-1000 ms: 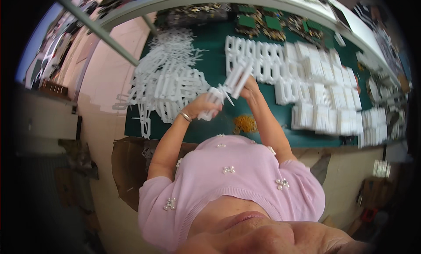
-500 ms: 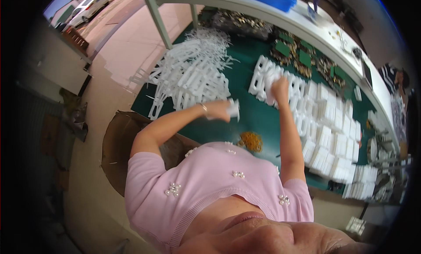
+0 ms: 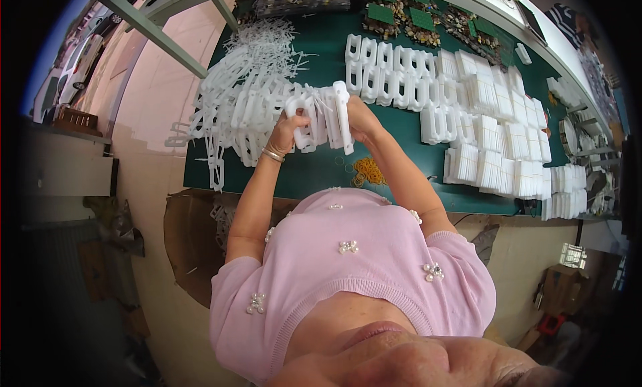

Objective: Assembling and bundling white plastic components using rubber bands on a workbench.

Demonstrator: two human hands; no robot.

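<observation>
Between my two hands is a row of white plastic frames (image 3: 326,123) with long oval openings, standing side by side at the edge of a loose heap. My left hand (image 3: 287,133) is closed on the left end of the row, thumb on the near side. At the right end, my right hand (image 3: 363,119) grips the outermost upright frame, with its fingers partly hidden behind it. The loose heap of white plastic frames (image 3: 234,113) spreads left of and behind my left hand. A small pile of yellow rubber bands (image 3: 369,172) lies on the green tabletop (image 3: 394,160) nearer to me.
To the right stand rows of white frames (image 3: 388,76) and banded white stacks (image 3: 491,130). Small metal parts with green boards (image 3: 421,19) lie along the back. A metal rack leg (image 3: 150,33) crosses the far left. A cardboard box (image 3: 190,240) stands below the table's left front.
My right hand has come left from the rows of frames to meet my left hand. Both now hold white frames together beside the heap. The view has shifted too.
</observation>
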